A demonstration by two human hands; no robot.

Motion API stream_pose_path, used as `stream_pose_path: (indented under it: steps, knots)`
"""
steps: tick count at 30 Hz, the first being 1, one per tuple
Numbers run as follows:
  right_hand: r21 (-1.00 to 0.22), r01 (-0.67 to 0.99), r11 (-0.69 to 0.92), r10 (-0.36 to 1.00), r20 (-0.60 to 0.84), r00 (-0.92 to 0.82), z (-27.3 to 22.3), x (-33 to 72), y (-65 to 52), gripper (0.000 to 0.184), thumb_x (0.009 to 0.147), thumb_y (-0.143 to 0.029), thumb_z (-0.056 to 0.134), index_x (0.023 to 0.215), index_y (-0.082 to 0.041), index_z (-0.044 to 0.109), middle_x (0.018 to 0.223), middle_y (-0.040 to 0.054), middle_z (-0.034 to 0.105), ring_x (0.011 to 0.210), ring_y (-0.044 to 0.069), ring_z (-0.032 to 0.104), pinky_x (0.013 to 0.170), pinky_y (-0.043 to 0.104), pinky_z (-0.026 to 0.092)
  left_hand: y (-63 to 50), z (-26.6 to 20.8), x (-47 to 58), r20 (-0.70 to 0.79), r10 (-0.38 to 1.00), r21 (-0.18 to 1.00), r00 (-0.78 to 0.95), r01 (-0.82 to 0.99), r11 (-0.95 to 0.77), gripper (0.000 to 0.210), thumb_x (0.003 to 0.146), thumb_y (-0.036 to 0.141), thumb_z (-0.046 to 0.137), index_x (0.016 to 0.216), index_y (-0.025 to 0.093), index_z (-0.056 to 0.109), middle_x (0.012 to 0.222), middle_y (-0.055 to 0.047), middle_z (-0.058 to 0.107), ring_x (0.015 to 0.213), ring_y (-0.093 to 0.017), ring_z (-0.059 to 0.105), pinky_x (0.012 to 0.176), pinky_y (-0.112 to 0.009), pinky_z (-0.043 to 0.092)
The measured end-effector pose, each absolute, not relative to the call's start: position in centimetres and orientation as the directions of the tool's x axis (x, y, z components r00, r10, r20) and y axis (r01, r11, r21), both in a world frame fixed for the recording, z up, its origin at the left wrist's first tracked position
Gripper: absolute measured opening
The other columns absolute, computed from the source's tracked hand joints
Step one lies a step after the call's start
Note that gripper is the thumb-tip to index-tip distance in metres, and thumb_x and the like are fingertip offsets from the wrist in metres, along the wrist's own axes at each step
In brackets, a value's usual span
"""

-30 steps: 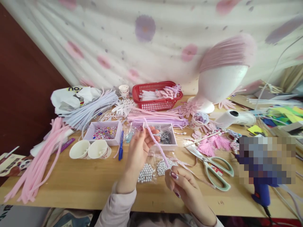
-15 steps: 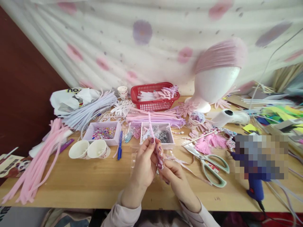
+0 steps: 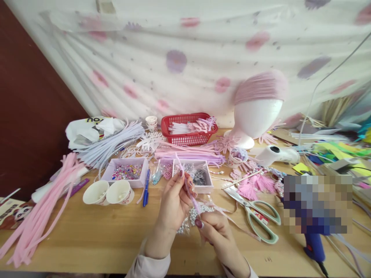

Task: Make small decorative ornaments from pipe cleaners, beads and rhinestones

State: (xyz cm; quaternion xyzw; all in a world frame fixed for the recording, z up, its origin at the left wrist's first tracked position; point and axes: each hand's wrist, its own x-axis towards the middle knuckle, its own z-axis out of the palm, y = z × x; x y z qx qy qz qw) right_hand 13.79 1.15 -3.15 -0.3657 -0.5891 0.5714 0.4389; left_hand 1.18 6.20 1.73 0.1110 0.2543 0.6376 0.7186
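A lilac pipe cleaner [image 3: 189, 187] slants between my two hands above the front of the table. My left hand [image 3: 174, 202] pinches its upper part, and the tip sticks up past the fingers. Lower down, the fingers of my right hand [image 3: 216, 227] are closed on its other end. Beneath and between the hands lies a clear bag of silvery pearl beads [image 3: 193, 216], partly covered by them. Just behind my left hand is a white box [image 3: 207, 189] holding small clear and dark pieces.
Left are two paper cups [image 3: 94, 193], a blue pen [image 3: 146, 189], a lilac box of gems [image 3: 107, 175] and pink pipe cleaners [image 3: 43, 216]. Scissors [image 3: 271, 235] and a blue glue gun [image 3: 314, 247] lie right. Behind stand a red basket [image 3: 188, 139] and a white foam head [image 3: 257, 116].
My right hand has moved down, away from my left, so more of the pipe cleaner shows between them. The bead bag is more visible. The camera view has tilted up.
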Motion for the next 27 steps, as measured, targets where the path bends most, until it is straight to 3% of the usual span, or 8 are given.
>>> stream_pose_path:
  steps: [7,14,21,27]
  knots:
    - [-0.996,-0.042,0.075,0.892,0.086,-0.443,-2.6,14.6,1.3,0.045,0.095,-0.05,0.054,0.065,-0.018,0.061,0.063,0.0016,0.058,0.061,0.014,0.052,0.06,0.025,0.039,5.7,1.9,0.8,-0.154,0.985,0.601,0.073,-0.785,0.152,0.024,0.066,0.024,0.089,0.073,0.014,0.069,0.059,0.002,0.066,0.051,-0.007,0.059,0.05,-0.015,0.051]
    - [-0.987,-0.157,0.035,0.944,0.084,-0.319,-3.3,14.2,0.5,0.059,0.091,-0.054,0.057,0.046,-0.02,0.041,0.043,-0.0053,0.032,0.043,0.009,0.029,0.045,0.026,0.024,5.6,1.5,1.3,-0.198,0.98,0.6,0.01,-0.79,0.129,0.028,0.06,0.029,0.09,0.071,0.014,0.069,0.054,0.002,0.066,0.048,-0.009,0.06,0.048,-0.017,0.05]
    - [-0.986,-0.148,0.08,0.946,0.122,-0.3,-3.1,14.6,-0.1,0.054,0.089,-0.041,0.057,0.043,-0.019,0.037,0.045,-0.0041,0.033,0.046,0.01,0.032,0.049,0.027,0.024,5.9,1.9,0.7,-0.244,0.969,0.597,-0.042,-0.794,0.116,0.028,0.054,0.021,0.089,0.068,0.014,0.066,0.057,0.004,0.065,0.044,-0.007,0.059,0.045,-0.017,0.048]
    - [-0.964,-0.265,-0.019,0.962,0.054,-0.266,-4.0,15.2,0.4,0.05,0.085,-0.039,0.057,0.045,-0.021,0.034,0.043,-0.005,0.027,0.045,0.011,0.028,0.049,0.029,0.019,6.3,1.8,0.2,-0.23,0.973,0.624,-0.028,-0.771,0.126,0.025,0.059,0.023,0.088,0.07,0.013,0.067,0.061,0.001,0.068,0.055,-0.011,0.064,0.054,-0.021,0.053]
